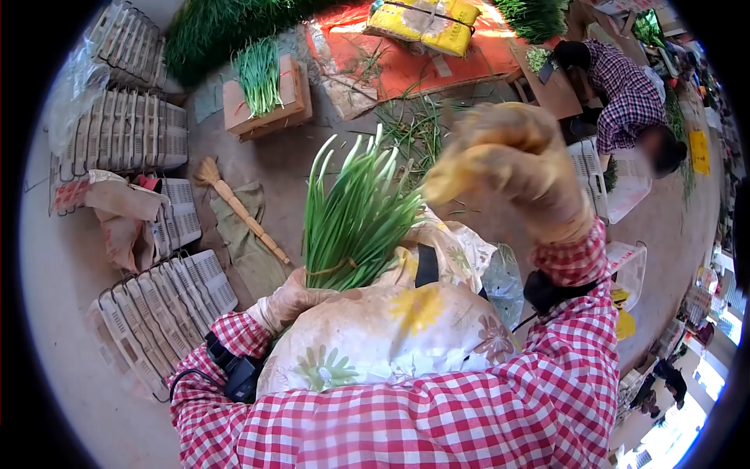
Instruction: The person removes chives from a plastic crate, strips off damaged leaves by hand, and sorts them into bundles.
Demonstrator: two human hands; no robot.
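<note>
My left hand [292, 300], in a pale, soiled glove, is closed around the lower part of a bunch of green chives [351, 211]. Their white stem ends point up and away from me, and a tan band [332, 270] circles the leaves just above the hand. To the right of the bunch, my right hand [508, 160] is raised in a yellow-brown stained glove. Its fingers look curled but are smeared by motion, so I cannot tell whether anything is in them. A flowered apron [383, 336] covers my lap beneath the bunch.
A bundle of chives [259, 76] lies on a wooden box [293, 98]. Loose leaves [418, 129] litter the floor. A straw broom [242, 211] lies at left beside stacked plastic crates [125, 129]. A yellow package [426, 23] rests on red sheeting [336, 47]. Another person [633, 90] bends over at right.
</note>
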